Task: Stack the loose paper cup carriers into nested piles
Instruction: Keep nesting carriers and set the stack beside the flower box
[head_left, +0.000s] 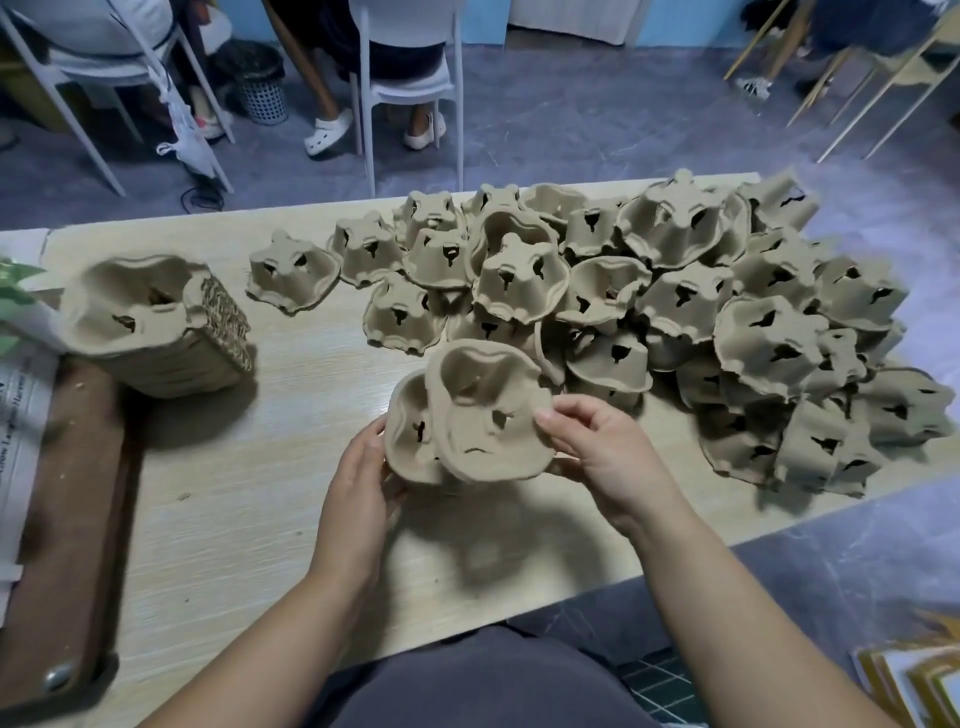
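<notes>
Left grip (363, 467) holds the bottom carrier (410, 447); right grip (587, 441) pinches the top carrier (483, 400), crooked. Next: line up, push down.

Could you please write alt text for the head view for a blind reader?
The left hand and right hand hold two cup carriers, one overlapping the other, over a wooden table. A loose heap lies to the right, a nested pile at left.
</notes>
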